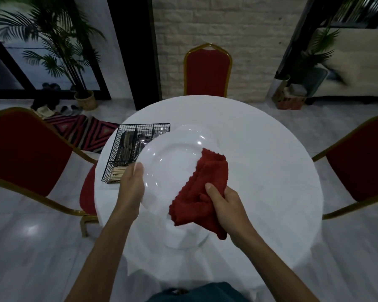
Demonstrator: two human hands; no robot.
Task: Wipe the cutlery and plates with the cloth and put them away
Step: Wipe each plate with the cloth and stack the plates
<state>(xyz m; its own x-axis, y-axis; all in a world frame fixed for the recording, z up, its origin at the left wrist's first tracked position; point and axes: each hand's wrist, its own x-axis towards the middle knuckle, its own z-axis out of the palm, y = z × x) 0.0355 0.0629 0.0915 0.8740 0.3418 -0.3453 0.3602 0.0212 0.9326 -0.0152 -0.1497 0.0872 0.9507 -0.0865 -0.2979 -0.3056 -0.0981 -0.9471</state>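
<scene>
Head view shows the right hand (225,203) nearest me, fingers and thumb bunched round the red cloth (202,188); the cloth spills forward from that fist and lies against the plate (170,155) on the side of its face closest to this hand. Opposite, the left hand (132,182) grips the plate by the rim, thumb on the face, fingers hidden behind it; the plate is held clear of the table (260,160) and tilted toward me. Directly beneath the right hand lies what looks like a second plate (183,240), partly covered by the cloth. Just beyond the left hand stands a black wire basket (144,124) with cutlery (127,144) in its compartments; I cannot tell which pieces are wiped. Farther out, a red chair (207,70) faces me across the table.

I judge the plate stiff, glossy and breakable, with some weight to it, and slippery under a bare thumb; I would take it at the rim with fingers spread behind. The cloth is soft and limp; any handful will do, and it should press only where the plate is backed.
</scene>
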